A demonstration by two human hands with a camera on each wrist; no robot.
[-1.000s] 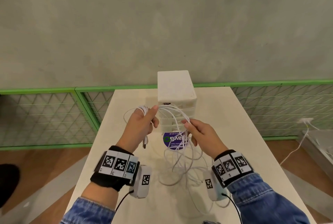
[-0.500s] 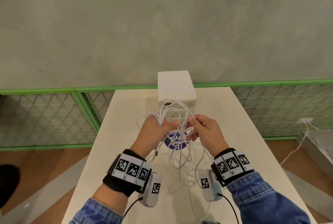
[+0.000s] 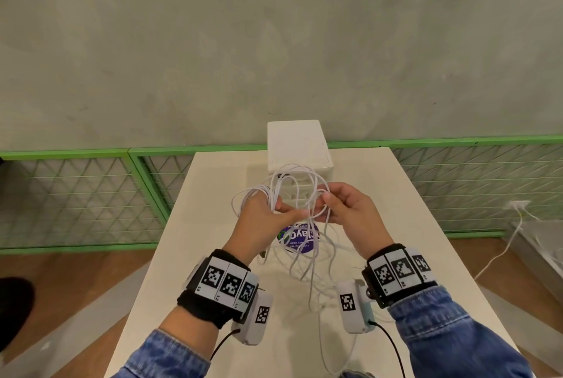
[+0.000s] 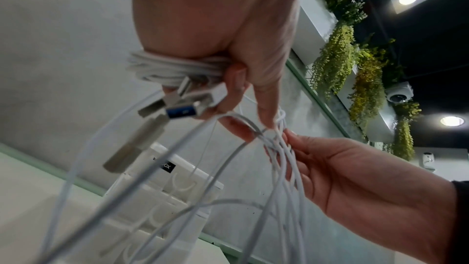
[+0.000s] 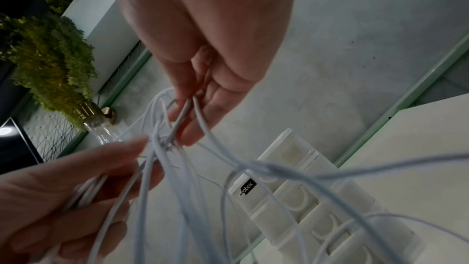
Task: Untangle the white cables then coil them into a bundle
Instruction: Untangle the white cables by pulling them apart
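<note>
Thin white cables arch in loops between my two hands above the table. My left hand grips a gathered bunch of cable turns in its fist, with several USB plugs sticking out below. Its thumb and forefinger also pinch strands at the knot. My right hand pinches the same crossed strands between thumb and fingers. Loose cable lengths hang down from both hands onto the table.
A white stack of small drawers stands at the table's far end, right behind the cables. A round purple sticker lies under my hands. Green mesh railing flanks both sides, and a white wall plug and cord sits at right.
My hands have come together from apart, the left moving right and the right rising. Both now pinch the same tangle; the cable loops have lifted higher in front of the drawers.
</note>
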